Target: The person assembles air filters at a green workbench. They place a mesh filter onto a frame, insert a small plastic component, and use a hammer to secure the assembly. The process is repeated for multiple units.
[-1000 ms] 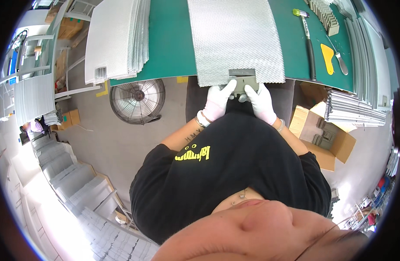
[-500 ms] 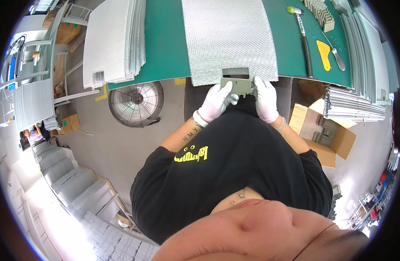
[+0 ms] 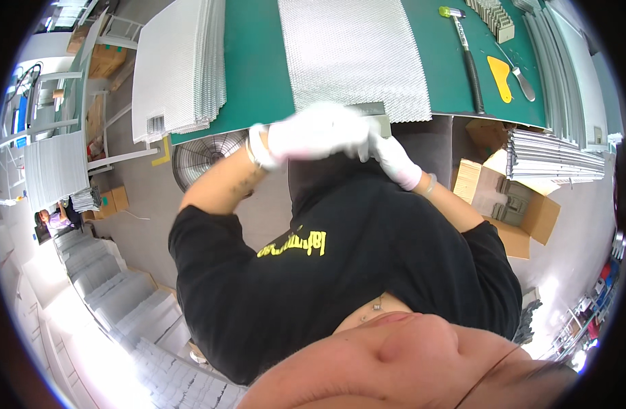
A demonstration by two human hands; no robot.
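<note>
While the left hand showed only as a white-gloved blur across the near edge of the table, its grip could not be told. Head view, sole view: the grey-green plate sat at the near end of the middle mesh panel, just nearer than a dark strip, its left part hidden by the glove. The right hand reached up from the near side, fingertips at the plate's near edge, probably to steady it; whether they pinched it or merely touched could not be told. The panel lay flat, its near end at the table edge, likely so fingers could get at that end from both faces. Left: a stack of mesh panels, squared up, presumably to save room. Right: a hammer, a yellow scraper and a row of brackets, apparently kept within reach yet off the panel.
</note>
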